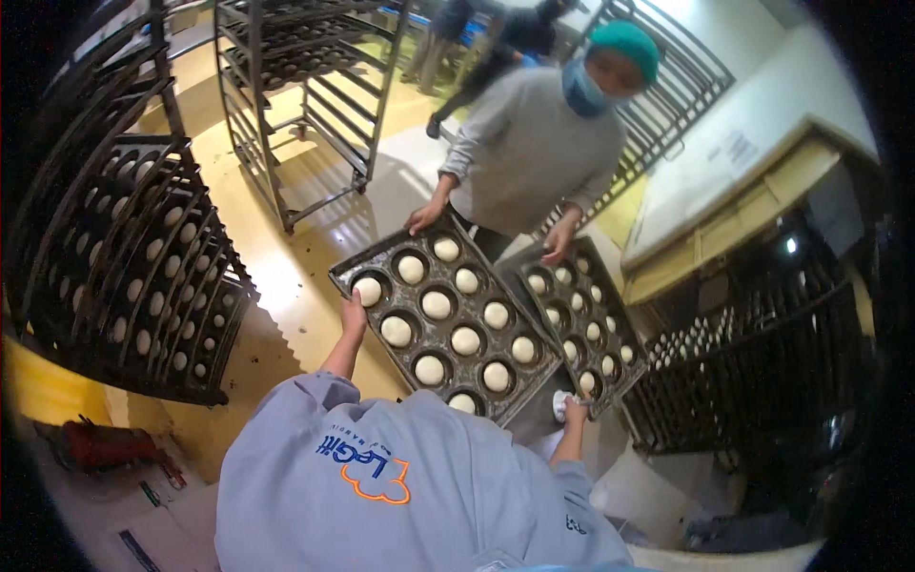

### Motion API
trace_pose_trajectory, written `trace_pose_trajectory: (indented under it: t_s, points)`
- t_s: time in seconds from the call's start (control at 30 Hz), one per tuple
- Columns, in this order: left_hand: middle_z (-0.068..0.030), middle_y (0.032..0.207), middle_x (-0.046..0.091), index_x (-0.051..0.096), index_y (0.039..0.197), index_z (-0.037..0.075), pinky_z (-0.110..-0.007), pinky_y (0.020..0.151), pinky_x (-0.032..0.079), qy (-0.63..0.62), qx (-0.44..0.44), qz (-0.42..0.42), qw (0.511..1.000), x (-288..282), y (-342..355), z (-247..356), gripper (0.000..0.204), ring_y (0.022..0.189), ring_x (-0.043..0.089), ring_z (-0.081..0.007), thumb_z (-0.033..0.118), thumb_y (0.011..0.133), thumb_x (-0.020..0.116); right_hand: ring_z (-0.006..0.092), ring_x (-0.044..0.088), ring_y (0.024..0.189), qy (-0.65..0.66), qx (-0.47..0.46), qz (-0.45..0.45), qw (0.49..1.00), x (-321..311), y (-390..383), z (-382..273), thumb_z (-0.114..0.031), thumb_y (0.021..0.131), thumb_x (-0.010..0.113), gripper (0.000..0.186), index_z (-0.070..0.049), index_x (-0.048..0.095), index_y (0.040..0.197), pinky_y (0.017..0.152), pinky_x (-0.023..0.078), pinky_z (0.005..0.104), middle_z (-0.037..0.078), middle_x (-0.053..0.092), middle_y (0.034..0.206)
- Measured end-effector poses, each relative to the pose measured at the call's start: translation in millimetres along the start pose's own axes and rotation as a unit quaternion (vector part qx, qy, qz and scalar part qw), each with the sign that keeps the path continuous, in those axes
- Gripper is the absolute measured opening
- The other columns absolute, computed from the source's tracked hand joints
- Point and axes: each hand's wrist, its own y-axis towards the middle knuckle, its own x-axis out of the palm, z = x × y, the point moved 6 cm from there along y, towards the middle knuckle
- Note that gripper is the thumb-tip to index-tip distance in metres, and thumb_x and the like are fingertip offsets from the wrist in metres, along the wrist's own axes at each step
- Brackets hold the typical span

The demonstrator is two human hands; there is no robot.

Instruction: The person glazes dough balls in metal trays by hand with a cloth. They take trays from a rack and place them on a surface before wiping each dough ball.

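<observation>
My left hand (353,315) is closed on the left edge of a dark baking tray (464,310), whose round cups hold pale dough balls (437,305). A second, similar tray (583,329) lies to its right, partly overlapped by the first. At the near corner of that second tray, my right hand (575,412) grips the edge. A small white thing (560,405) shows at its fingers; its kind is unclear. Facing me, a co-worker in a grey top and green cap has one hand (429,212) on the first tray's far corner and another (560,238) at the second tray's far edge.
A tall rack (143,257) loaded with filled trays stands at the left. Behind it is another rack (305,114), with trays in its upper part. More loaded racking (734,353) is at the right, below a yellowish frame (734,210). A red tool (105,446) lies at lower left.
</observation>
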Motion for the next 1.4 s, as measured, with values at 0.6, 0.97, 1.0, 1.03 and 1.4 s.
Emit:
trace_pose_trajectory:
  t_s: [0.6, 0.97, 1.0, 1.03, 1.4]
  points:
    - [-0.0073, 0.121, 0.054, 0.045, 0.126, 0.005, -0.041, 0.092, 0.043, -0.215, -0.195, -0.149, 0.945, 2, -43, -44, 0.043, 0.11, 0.052, -0.0226, 0.034, 0.093, 0.047, 0.022, 0.054, 0.104, 0.045, -0.033, -0.022, 0.998, -18, -60, 4, -0.003, 0.066, 0.068, 0.062, -0.004, 0.047, 0.124, 0.091, 0.041, 0.0313, 0.011, 0.058, 0.114]
    - [-0.0207, 0.129, 0.029, 0.021, 0.132, 0.0, -0.041, 0.101, 0.03, 0.215, 0.256, 0.085, 0.938, 30, -166, 55, 0.055, 0.118, 0.036, -0.0318, 0.003, 0.086, 0.052, 0.0207, 0.055, 0.102, 0.034, 0.017, -0.019, 0.999, -26, -78, 23, -0.003, 0.068, 0.068, 0.061, -0.01, 0.045, 0.124, 0.087, 0.043, 0.0312, 0.011, 0.056, 0.113]
    - [-0.0203, 0.129, 0.03, 0.022, 0.131, 0.0, -0.042, 0.101, 0.029, 0.167, 0.257, 0.015, 0.952, 53, -185, 63, 0.055, 0.118, 0.036, -0.0311, 0.003, 0.085, 0.052, 0.0211, 0.055, 0.1, 0.039, 0.022, -0.023, 0.999, -24, -79, 25, -0.004, 0.069, 0.068, 0.061, -0.012, 0.045, 0.125, 0.086, 0.044, 0.0315, 0.011, 0.057, 0.112]
    - [-0.0198, 0.128, 0.03, 0.022, 0.13, 0.0, -0.042, 0.102, 0.028, 0.117, 0.255, -0.053, 0.958, 75, -203, 67, 0.054, 0.119, 0.035, -0.0304, 0.003, 0.085, 0.052, 0.0216, 0.056, 0.098, 0.044, 0.026, -0.028, 0.998, -21, -81, 24, -0.005, 0.07, 0.068, 0.061, -0.013, 0.044, 0.125, 0.084, 0.045, 0.0319, 0.011, 0.057, 0.111]
    - [-0.0199, 0.107, 0.052, 0.044, 0.117, -0.002, -0.042, 0.092, 0.039, 0.233, 0.357, -0.518, 0.742, 286, -307, 55, 0.041, 0.103, 0.05, -0.0374, 0.007, 0.079, 0.058, 0.0355, 0.064, 0.082, -0.192, 0.106, -0.025, 0.975, -15, -92, -29, -0.017, 0.07, 0.071, 0.05, -0.02, 0.045, 0.113, 0.068, 0.049, 0.0422, 0.015, 0.065, 0.088]
